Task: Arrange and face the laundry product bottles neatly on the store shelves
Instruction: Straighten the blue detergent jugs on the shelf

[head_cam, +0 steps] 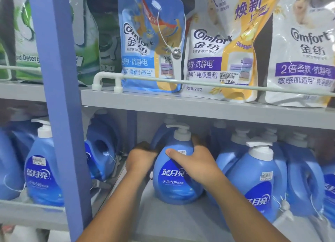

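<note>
A blue detergent bottle [176,183] with a white pump cap stands upright on the lower grey shelf [174,221], its label facing me. My left hand [140,160] grips its left side, fingers curled round behind it. My right hand [192,160] wraps its upper right shoulder, thumb lying across the front above the label. More blue pump bottles [257,180] stand to the right, one with its label forward, others turned sideways. A sideways blue bottle [100,156] sits to the left.
A blue upright post [59,103] splits the shelving on the left; another blue bottle [42,169] stands beyond it. The upper shelf holds Comfort refill pouches [150,47] behind a white rail [199,82], and green detergent pouches [85,42] at left.
</note>
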`<state>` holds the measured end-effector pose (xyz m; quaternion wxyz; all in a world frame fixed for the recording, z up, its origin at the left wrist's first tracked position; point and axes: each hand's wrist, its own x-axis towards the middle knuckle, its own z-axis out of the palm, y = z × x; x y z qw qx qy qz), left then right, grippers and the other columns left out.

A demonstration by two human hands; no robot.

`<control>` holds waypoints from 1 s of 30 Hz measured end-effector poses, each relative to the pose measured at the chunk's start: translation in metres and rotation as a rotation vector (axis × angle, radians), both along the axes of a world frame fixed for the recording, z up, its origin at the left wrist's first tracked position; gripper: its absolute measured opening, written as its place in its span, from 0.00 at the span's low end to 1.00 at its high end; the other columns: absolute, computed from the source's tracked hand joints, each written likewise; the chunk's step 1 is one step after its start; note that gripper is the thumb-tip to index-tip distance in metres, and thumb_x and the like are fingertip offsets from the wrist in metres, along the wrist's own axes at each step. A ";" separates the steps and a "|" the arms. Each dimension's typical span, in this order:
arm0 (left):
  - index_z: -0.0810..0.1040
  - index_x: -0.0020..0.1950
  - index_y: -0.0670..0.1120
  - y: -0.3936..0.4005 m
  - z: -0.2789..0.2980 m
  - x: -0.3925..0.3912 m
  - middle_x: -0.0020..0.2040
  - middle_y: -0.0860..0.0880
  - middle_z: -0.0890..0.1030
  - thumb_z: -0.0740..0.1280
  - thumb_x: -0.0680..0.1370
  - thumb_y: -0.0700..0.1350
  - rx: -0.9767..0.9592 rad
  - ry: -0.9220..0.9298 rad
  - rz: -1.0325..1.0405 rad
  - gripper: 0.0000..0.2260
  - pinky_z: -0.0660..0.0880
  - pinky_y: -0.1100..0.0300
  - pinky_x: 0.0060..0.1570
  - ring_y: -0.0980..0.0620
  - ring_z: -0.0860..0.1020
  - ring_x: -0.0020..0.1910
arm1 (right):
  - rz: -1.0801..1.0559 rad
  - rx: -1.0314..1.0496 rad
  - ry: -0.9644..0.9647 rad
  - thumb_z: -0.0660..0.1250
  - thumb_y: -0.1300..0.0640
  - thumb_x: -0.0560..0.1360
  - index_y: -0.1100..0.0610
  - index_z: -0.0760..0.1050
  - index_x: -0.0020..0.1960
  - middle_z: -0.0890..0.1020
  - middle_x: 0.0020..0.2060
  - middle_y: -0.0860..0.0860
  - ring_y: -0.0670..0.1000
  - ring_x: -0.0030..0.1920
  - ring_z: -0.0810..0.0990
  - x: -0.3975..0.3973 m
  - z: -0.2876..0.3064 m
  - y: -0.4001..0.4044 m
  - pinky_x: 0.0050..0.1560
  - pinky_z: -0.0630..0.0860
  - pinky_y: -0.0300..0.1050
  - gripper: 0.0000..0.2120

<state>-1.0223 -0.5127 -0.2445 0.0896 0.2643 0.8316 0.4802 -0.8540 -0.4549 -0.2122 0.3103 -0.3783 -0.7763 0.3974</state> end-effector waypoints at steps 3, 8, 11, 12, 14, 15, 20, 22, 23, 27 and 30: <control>0.75 0.41 0.48 -0.019 -0.014 0.014 0.38 0.50 0.79 0.68 0.72 0.61 0.019 0.119 0.238 0.17 0.72 0.55 0.39 0.42 0.79 0.41 | -0.043 0.063 -0.001 0.71 0.23 0.55 0.47 0.76 0.58 0.83 0.53 0.47 0.49 0.53 0.84 -0.009 -0.005 0.005 0.53 0.84 0.51 0.40; 0.71 0.40 0.49 -0.032 -0.024 0.021 0.40 0.52 0.79 0.65 0.78 0.64 0.167 0.229 0.086 0.20 0.72 0.54 0.39 0.46 0.79 0.42 | -0.101 0.081 -0.010 0.68 0.20 0.55 0.46 0.76 0.59 0.82 0.52 0.45 0.51 0.57 0.83 -0.015 -0.011 0.007 0.57 0.82 0.53 0.41; 0.80 0.44 0.49 -0.038 -0.024 0.012 0.41 0.52 0.86 0.63 0.84 0.50 0.432 -0.096 -0.168 0.11 0.79 0.59 0.38 0.49 0.84 0.44 | -0.103 0.136 0.030 0.68 0.22 0.58 0.41 0.71 0.62 0.80 0.55 0.45 0.52 0.61 0.79 -0.012 -0.010 0.004 0.59 0.80 0.54 0.39; 0.82 0.47 0.50 -0.037 -0.023 0.010 0.44 0.52 0.87 0.64 0.84 0.46 0.455 -0.147 -0.235 0.09 0.82 0.60 0.39 0.50 0.86 0.46 | -0.102 0.151 0.030 0.67 0.23 0.58 0.40 0.70 0.62 0.80 0.55 0.45 0.53 0.61 0.79 -0.012 -0.009 0.003 0.59 0.80 0.55 0.38; 0.84 0.49 0.55 -0.024 -0.020 0.009 0.45 0.55 0.88 0.64 0.83 0.43 0.365 -0.112 -0.328 0.10 0.83 0.60 0.44 0.55 0.86 0.47 | -0.092 0.150 0.029 0.67 0.24 0.58 0.40 0.69 0.60 0.79 0.55 0.46 0.53 0.60 0.80 -0.012 -0.007 0.001 0.57 0.81 0.54 0.36; 0.84 0.49 0.57 -0.017 -0.017 0.008 0.45 0.56 0.87 0.64 0.83 0.44 0.307 -0.084 -0.340 0.11 0.83 0.62 0.42 0.56 0.85 0.45 | -0.087 0.141 0.036 0.67 0.24 0.57 0.40 0.69 0.59 0.79 0.54 0.46 0.52 0.58 0.80 -0.012 -0.006 0.002 0.56 0.81 0.54 0.35; 0.82 0.47 0.49 0.003 -0.017 -0.017 0.42 0.50 0.85 0.71 0.78 0.40 0.523 -0.139 0.026 0.04 0.80 0.62 0.42 0.44 0.83 0.44 | -0.081 0.128 0.045 0.69 0.24 0.59 0.39 0.68 0.57 0.79 0.54 0.46 0.53 0.58 0.81 -0.015 -0.005 0.006 0.56 0.81 0.55 0.32; 0.83 0.46 0.46 0.006 -0.026 -0.026 0.43 0.48 0.85 0.76 0.74 0.47 0.447 -0.172 0.110 0.06 0.81 0.52 0.51 0.42 0.83 0.45 | -0.078 0.121 0.025 0.70 0.25 0.60 0.39 0.67 0.58 0.79 0.56 0.47 0.53 0.58 0.80 -0.019 -0.003 0.009 0.56 0.82 0.54 0.32; 0.85 0.45 0.45 0.014 -0.038 -0.035 0.43 0.48 0.86 0.77 0.70 0.49 0.457 -0.264 0.082 0.10 0.82 0.47 0.53 0.41 0.84 0.45 | -0.070 0.122 0.011 0.70 0.25 0.62 0.40 0.67 0.60 0.78 0.58 0.48 0.54 0.59 0.80 -0.021 -0.001 0.011 0.57 0.82 0.54 0.34; 0.86 0.47 0.46 0.032 -0.047 -0.042 0.45 0.46 0.87 0.77 0.69 0.58 0.569 -0.537 -0.030 0.17 0.82 0.46 0.52 0.42 0.85 0.47 | -0.066 0.122 -0.119 0.73 0.29 0.67 0.45 0.61 0.70 0.74 0.63 0.52 0.58 0.64 0.77 -0.036 0.009 0.015 0.62 0.79 0.54 0.40; 0.81 0.54 0.42 0.020 -0.026 -0.029 0.49 0.44 0.84 0.61 0.83 0.61 0.521 -0.560 0.042 0.23 0.76 0.55 0.44 0.43 0.81 0.47 | -0.089 0.140 -0.225 0.70 0.29 0.70 0.48 0.59 0.74 0.73 0.65 0.55 0.61 0.65 0.75 -0.051 0.015 0.016 0.63 0.77 0.55 0.42</control>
